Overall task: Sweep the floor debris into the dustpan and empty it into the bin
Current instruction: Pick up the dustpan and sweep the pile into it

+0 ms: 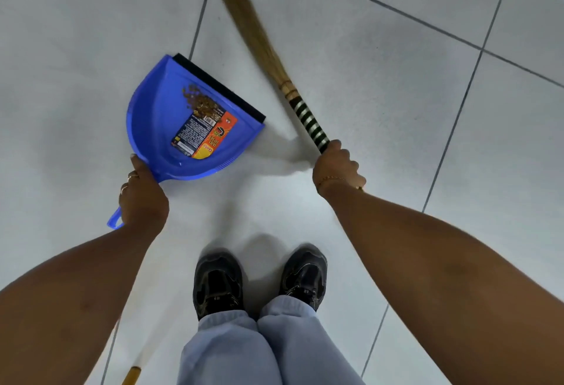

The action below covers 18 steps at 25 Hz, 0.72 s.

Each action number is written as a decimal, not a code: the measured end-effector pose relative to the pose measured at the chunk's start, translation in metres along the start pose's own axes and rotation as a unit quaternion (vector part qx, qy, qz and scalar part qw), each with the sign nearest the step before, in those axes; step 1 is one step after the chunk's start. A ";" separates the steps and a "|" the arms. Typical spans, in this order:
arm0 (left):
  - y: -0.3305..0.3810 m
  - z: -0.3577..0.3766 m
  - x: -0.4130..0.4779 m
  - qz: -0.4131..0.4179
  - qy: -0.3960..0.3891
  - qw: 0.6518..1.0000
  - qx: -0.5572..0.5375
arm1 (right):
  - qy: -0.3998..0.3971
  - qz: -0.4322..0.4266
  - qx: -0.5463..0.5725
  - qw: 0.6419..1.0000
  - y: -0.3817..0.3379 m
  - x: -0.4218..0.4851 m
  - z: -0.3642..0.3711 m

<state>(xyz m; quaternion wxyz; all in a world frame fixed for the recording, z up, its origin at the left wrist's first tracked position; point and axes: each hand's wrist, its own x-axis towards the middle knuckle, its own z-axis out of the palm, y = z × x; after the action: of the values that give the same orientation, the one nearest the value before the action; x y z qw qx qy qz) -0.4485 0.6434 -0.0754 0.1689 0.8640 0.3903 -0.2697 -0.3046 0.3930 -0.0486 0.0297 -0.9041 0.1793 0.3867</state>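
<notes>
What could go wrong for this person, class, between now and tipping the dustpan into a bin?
1. The brown debris sits close to the black lip of the blue dustpan; tilted forward, it may slide back out.
2. The left hand holds the pan by its handle alone, so it may wobble when carried.
3. The broom in the right hand may trail and catch the shoes.

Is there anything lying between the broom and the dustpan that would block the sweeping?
Nothing visible does. Only bare floor lies between the broom and the dustpan lip. The brown debris already sits inside the pan. The bin is not in view.
</notes>
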 end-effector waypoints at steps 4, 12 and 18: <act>0.003 -0.015 0.009 0.013 0.004 1.000 0.015 | 0.008 -0.014 -0.117 0.993 0.041 -0.020 0.009; 0.032 -0.057 -0.059 -0.003 0.010 1.000 -0.013 | -0.007 0.052 -0.020 0.998 0.152 -0.123 0.001; 0.120 -0.113 -0.177 -0.032 0.000 0.990 -0.140 | -0.022 0.076 0.154 0.985 0.157 -0.184 -0.061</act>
<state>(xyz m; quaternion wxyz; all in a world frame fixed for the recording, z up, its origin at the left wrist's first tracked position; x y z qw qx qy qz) -0.4161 0.5205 0.1300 0.2791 0.8188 0.4519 -0.2179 -0.4339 0.2903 0.1381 0.1426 -0.8640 0.3042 0.3751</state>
